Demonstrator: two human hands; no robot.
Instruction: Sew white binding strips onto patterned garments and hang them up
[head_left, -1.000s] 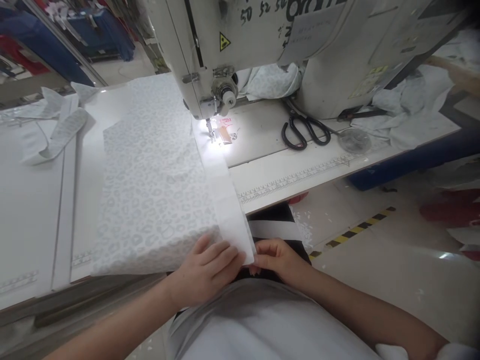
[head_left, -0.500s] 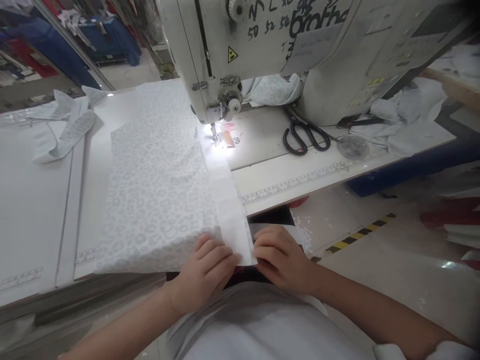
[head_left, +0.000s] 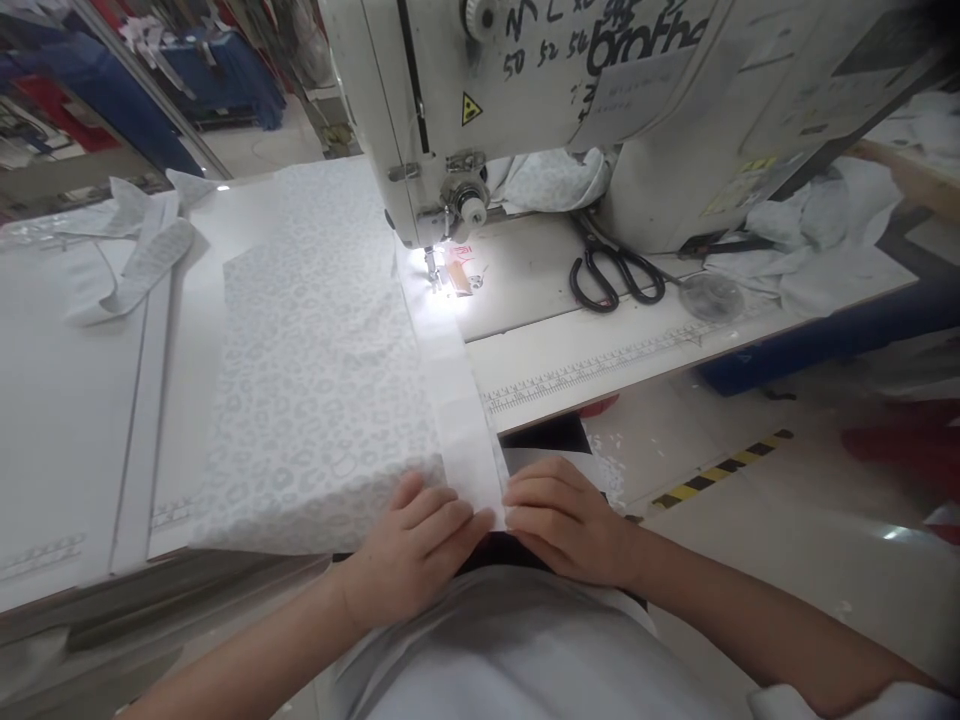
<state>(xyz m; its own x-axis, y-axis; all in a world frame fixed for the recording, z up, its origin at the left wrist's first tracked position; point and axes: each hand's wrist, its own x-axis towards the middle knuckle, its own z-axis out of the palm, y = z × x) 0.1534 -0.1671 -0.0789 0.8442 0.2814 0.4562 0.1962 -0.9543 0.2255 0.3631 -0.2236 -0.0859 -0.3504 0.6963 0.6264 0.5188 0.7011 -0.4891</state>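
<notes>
Pale fabric with a grey leopard print (head_left: 322,350) lies across the table, its near end hanging over the front edge. Along its right side runs a plain white strip (head_left: 454,390), which passes up under the lit presser foot (head_left: 433,268) of the sewing machine (head_left: 517,100). At the strip's near end, my left hand (head_left: 420,540) is closed, fingers on top of the fabric and strip. My right hand (head_left: 566,515) pinches the strip's right edge at the same end. Both thumbs are mostly hidden, and the fingertips of the two hands almost meet.
Black-handled scissors (head_left: 615,275) lie on the machine bed, beside a small round clear dish (head_left: 711,297). A printed ruler (head_left: 592,372) follows the table's front edge. Fabric scraps (head_left: 142,250) lie at left, and more bunched fabric (head_left: 817,235) at right.
My left hand has slid slightly right along the fabric's end, closer to the right hand. The right hand has shifted a little left, its fingers drawn closer over the strip's edge.
</notes>
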